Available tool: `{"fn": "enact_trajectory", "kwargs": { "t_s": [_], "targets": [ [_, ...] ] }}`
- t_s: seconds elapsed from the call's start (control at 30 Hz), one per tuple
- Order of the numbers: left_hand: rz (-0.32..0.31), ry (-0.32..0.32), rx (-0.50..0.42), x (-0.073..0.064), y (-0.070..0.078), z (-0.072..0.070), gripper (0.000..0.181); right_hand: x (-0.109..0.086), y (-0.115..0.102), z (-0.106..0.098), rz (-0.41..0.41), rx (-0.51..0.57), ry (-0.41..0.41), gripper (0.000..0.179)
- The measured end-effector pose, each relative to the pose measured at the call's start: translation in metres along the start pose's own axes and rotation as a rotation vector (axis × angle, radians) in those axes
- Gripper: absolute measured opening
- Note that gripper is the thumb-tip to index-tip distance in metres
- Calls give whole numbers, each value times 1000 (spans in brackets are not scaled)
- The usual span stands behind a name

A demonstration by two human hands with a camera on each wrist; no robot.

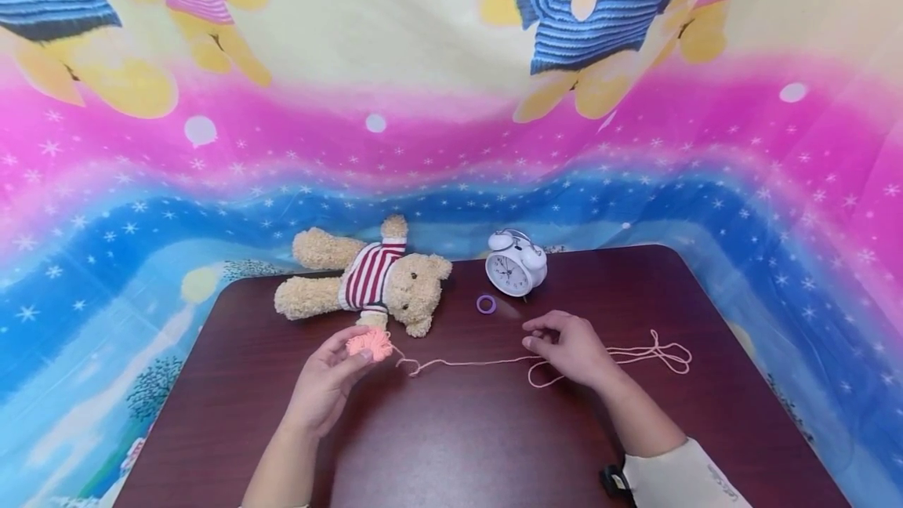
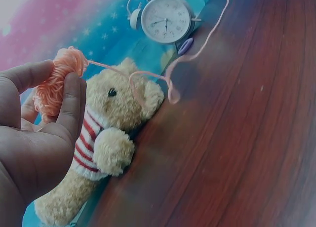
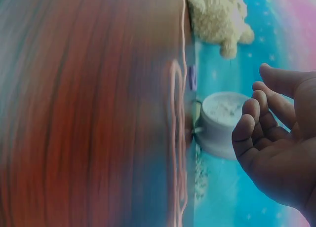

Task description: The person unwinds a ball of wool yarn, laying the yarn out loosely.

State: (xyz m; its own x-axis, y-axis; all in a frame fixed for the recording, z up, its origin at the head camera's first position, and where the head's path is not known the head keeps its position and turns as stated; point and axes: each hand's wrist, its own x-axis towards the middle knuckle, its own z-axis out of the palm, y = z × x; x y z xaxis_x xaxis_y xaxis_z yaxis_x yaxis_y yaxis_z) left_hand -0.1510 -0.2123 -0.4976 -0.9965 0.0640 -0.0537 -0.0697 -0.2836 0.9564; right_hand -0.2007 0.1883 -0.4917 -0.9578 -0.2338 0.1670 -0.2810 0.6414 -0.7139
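My left hand (image 1: 350, 353) pinches a small pink yarn ball (image 1: 369, 343) between thumb and fingers, a little above the dark wooden table (image 1: 458, 445). The left wrist view shows the same ball (image 2: 61, 74) in that hand (image 2: 59, 106). From the ball a pink yarn strand (image 1: 480, 361) runs right across the table, passes under my right hand (image 1: 546, 339) and ends in loose loops (image 1: 656, 353). The right hand hovers over the strand. In the right wrist view the right hand (image 3: 261, 123) has loosely curled fingers with nothing in them.
A teddy bear (image 1: 374, 277) in a red striped shirt lies at the table's back edge, just beyond the left hand. A white alarm clock (image 1: 515, 265) stands to its right, with a small purple ring (image 1: 486, 304) in front of it. A colourful cloth hangs behind.
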Motion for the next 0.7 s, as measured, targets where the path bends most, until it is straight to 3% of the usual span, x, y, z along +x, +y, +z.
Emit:
{"fn": "enact_trajectory", "kwargs": {
  "t_s": [0.7],
  "targets": [
    [-38, -106, -22, 8, -8, 52, 51, 12, -53, 47, -166, 100, -72, 19]
  ]
}}
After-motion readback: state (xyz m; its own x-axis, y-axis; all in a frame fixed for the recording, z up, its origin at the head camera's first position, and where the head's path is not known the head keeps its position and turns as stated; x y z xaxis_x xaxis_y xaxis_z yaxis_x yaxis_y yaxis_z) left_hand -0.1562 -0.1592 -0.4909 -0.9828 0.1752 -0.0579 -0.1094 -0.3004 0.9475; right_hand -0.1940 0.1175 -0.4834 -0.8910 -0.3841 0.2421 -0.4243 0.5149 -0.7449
